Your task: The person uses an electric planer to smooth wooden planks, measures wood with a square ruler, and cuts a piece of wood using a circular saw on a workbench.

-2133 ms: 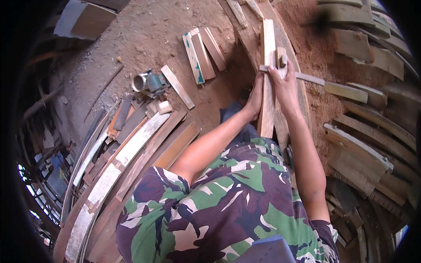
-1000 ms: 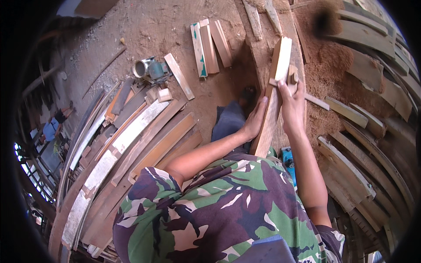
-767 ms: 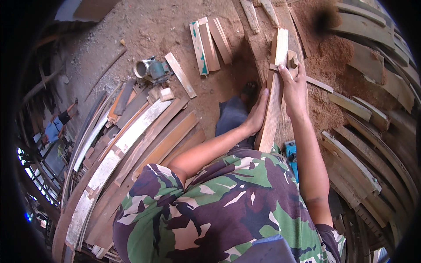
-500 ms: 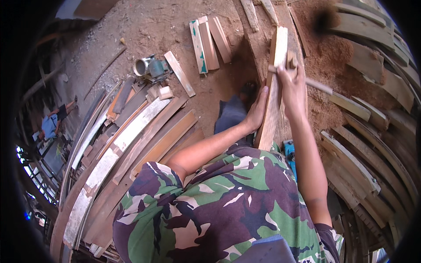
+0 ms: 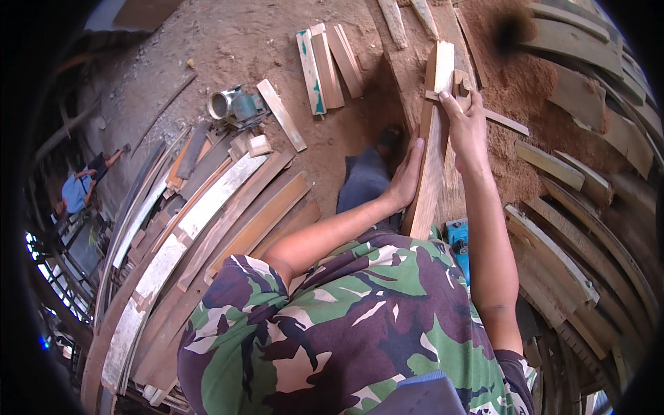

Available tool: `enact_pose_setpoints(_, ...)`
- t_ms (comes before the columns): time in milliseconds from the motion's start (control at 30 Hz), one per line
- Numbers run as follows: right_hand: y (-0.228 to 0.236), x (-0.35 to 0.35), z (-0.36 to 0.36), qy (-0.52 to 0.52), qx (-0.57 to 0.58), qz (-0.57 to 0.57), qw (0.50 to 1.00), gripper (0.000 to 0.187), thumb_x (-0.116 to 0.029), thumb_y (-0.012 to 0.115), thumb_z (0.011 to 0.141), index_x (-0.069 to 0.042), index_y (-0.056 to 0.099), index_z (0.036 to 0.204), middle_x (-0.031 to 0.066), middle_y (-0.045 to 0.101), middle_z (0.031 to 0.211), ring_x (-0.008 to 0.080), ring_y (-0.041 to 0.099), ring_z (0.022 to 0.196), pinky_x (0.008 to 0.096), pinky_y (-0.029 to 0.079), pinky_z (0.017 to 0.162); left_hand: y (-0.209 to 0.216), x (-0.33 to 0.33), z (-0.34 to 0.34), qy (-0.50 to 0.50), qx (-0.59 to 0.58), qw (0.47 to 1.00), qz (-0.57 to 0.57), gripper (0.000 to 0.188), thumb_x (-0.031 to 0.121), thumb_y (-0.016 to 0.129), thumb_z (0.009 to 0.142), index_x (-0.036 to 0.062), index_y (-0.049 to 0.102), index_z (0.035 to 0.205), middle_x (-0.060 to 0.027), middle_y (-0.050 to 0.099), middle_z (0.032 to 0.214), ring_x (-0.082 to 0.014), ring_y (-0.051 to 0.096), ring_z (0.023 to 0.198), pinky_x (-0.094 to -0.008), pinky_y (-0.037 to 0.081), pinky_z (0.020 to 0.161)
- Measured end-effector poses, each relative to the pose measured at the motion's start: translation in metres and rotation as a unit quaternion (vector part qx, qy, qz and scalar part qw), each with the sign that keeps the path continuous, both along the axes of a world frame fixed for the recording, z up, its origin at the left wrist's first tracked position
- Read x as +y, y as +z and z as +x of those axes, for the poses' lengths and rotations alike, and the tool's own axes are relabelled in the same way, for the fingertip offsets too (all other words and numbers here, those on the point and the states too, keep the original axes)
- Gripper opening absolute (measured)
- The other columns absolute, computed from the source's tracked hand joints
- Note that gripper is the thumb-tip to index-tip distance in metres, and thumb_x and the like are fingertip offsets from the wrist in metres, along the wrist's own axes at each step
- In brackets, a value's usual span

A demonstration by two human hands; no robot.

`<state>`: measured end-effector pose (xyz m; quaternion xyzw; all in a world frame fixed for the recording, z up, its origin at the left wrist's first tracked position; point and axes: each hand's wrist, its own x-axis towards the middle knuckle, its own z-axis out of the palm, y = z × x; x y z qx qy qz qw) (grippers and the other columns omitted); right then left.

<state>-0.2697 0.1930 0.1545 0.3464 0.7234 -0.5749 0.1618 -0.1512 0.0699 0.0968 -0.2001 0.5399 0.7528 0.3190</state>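
A long squared wooden beam (image 5: 422,197) slants away from my waist, its near end against my shirt. My left hand (image 5: 406,181) grips its left side, thumb pointing forward along it; the other fingers are partly hidden. On the right side, my right hand (image 5: 469,138) is closed round a wooden marking gauge (image 5: 508,122). The gauge's thin stem crosses the beam's upper face, and its block sits just beyond my fingers. Beneath the beam lies a wide, worn plank (image 5: 453,197).
Short boards (image 5: 328,69) lie on the dirt ahead. A metal machine (image 5: 238,107) stands to the left above stacked planks (image 5: 187,242). A blue power tool (image 5: 458,242) rests by my right forearm. More timber (image 5: 553,256) and sawdust (image 5: 512,104) fill the right. Another person (image 5: 79,190) is far left.
The marking gauge has shifted slightly away from me along the beam and its stem has rolled. My right hand moved with it; my left hand stays. The far person has shifted posture.
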Motion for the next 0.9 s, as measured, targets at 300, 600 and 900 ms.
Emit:
enact_pose_setpoints(300,-0.052,0.006,-0.046,0.016,0.039,0.073,0.996,0.079,-0.037,0.075,0.097,0.006,0.040,0.155,0.0258,0.064,0.129,0.0280,0.067,0.114,0.0388,0.053,0.100,0.020,-0.010,-0.010,-0.049,0.028,0.998,-0.034,0.079,0.055,0.021,0.114,-0.0016,0.008,0.167,-0.0182,0.015,0.175,-0.0257,0.011,0.163,-0.0322,0.009,0.130)
enact_pose_setpoints(600,-0.009,-0.002,-0.019,0.010,-0.010,0.010,1.000,0.073,-0.031,0.071,0.099,0.008,0.038,0.152,0.0262,0.066,0.123,0.0286,0.067,0.112,0.0403,0.053,0.099,0.009,-0.015,-0.006,-0.045,0.028,0.998,-0.045,0.078,0.054,0.021,0.114,-0.0005,0.010,0.168,-0.0185,0.017,0.174,-0.0266,0.014,0.162,-0.0327,0.011,0.130)
enact_pose_setpoints(900,0.041,-0.017,0.052,0.043,0.019,0.007,0.999,0.069,-0.033,0.068,0.102,0.006,0.040,0.152,0.0269,0.062,0.134,0.0306,0.064,0.122,0.0431,0.048,0.107,0.003,-0.011,0.000,-0.063,-0.025,0.998,-0.016,0.077,0.057,0.017,0.113,0.0044,0.008,0.169,-0.0194,0.019,0.173,-0.0288,0.020,0.160,-0.0337,0.016,0.130)
